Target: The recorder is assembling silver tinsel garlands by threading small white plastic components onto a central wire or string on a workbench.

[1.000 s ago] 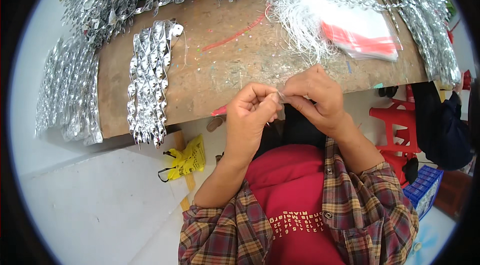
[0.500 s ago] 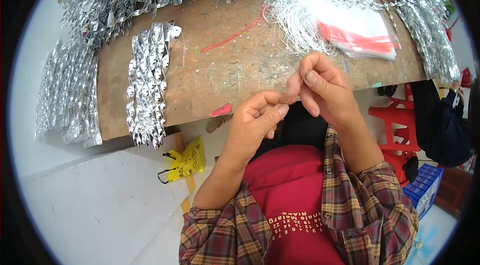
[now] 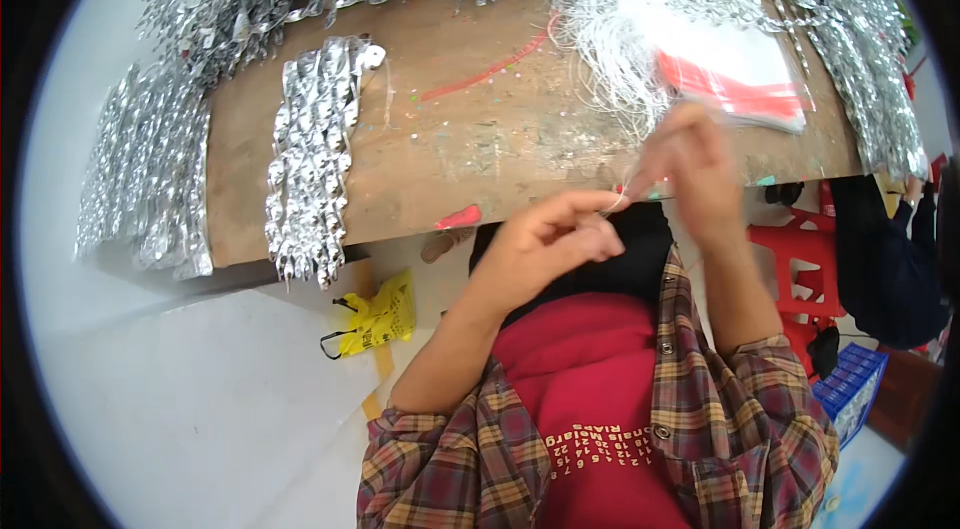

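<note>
One thread [image 3: 624, 199] by the table's [image 3: 400, 199] near edge.
I see it nearest the left hand [image 3: 550, 244], slanting toward the right [image 3: 698, 174]; I can't tell if either's fingers pinch.

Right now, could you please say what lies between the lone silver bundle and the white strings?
In the head view, a thin red strip lies there on largely bare brown tabletop.

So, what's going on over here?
A person has both bare hands at the near edge of a wooden table. The left hand and the blurred right hand are close together, with a thin pale thread between them; how each grips is unclear. On the table, a bundle of silver strands lies to the left, white threads and red-banded clear packets to the right.
</note>
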Motion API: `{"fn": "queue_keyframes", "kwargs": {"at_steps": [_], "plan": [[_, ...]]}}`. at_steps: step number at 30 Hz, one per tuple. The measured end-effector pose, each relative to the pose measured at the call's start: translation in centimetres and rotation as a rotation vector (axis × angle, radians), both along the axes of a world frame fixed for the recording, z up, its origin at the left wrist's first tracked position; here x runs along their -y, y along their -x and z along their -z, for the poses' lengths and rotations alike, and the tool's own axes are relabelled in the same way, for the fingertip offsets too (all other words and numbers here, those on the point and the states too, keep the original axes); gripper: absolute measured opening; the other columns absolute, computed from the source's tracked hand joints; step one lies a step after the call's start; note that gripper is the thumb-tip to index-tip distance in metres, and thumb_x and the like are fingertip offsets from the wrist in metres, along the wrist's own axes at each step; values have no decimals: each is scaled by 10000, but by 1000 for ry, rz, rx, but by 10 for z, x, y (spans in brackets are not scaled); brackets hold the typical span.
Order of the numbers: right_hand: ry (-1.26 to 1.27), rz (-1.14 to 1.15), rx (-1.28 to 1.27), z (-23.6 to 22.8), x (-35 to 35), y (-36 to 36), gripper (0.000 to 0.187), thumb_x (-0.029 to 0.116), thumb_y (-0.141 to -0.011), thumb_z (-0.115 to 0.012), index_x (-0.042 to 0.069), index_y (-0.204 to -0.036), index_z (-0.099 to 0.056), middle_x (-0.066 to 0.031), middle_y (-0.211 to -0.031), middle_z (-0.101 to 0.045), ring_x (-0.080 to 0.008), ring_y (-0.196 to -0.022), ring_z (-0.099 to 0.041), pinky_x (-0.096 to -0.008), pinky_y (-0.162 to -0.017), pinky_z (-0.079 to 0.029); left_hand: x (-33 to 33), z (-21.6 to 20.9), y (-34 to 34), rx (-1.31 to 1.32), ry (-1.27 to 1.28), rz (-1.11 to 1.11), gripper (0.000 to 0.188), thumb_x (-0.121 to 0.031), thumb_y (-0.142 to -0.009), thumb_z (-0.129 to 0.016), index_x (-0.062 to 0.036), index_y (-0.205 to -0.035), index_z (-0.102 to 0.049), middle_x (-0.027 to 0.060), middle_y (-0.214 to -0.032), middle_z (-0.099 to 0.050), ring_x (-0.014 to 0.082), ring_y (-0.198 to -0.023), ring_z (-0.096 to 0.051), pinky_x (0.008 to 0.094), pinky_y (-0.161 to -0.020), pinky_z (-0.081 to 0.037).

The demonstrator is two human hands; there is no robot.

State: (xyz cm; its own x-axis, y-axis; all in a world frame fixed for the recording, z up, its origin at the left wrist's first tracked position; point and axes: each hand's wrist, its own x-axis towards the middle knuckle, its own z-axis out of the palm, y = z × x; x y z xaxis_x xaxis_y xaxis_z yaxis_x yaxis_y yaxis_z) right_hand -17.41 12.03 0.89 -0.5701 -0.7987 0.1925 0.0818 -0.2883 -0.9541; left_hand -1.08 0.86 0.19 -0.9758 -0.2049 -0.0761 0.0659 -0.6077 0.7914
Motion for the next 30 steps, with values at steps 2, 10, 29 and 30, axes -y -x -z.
{"fn": "queue_keyframes", "kwargs": {"at_steps": [2, 10, 29, 30], "plan": [[269, 32, 27, -36, -4, 36, 131, 154, -948, -439, 52, -1024, -467, -40, -706, -514, -185, -645, -569, -328, -628, -513, -6, 10, 5, -3, 277, 101, 326, -69, -869, -539, -7, -1188, -510, 58, -975, -602, 94, -852, -540, 228, -746, -421], [253, 221, -3, -50, -8, 50, 179, 135, -947, -432, 30, -1078, -495, -82, -897, -584, -157, -748, -598, -333, -861, -454, 15, -37, 14, 236, 453, -480, 217, -120, -877, -551, -15, -1065, -579, 43, -862, -632, 74, -697, -556, 212, -612, -437], [-430, 401, -940, -12, 114, 149, 306, 156, -826, -604, 180, -1130, -577, -35, -725, -587, -133, -625, -553, -277, -607, -464, 206, -5, -47, 788, 1982, -953, 348, -216, -808, -611, -56, -1116, -596, 147, -1005, -601, 314, -934, -557, 403, -801, -429], [-430, 390, -1073, -11, 121, 149, 320, 157, -823, -605, 200, -1139, -577, -49, -715, -594, -164, -629, -570, -300, -611, -468, 189, -14, -45, 690, 2039, -951, 335, -193, -809, -613, -48, -1110, -595, 153, -1028, -596, 317, -967, -548, 402, -831, -420]]}}
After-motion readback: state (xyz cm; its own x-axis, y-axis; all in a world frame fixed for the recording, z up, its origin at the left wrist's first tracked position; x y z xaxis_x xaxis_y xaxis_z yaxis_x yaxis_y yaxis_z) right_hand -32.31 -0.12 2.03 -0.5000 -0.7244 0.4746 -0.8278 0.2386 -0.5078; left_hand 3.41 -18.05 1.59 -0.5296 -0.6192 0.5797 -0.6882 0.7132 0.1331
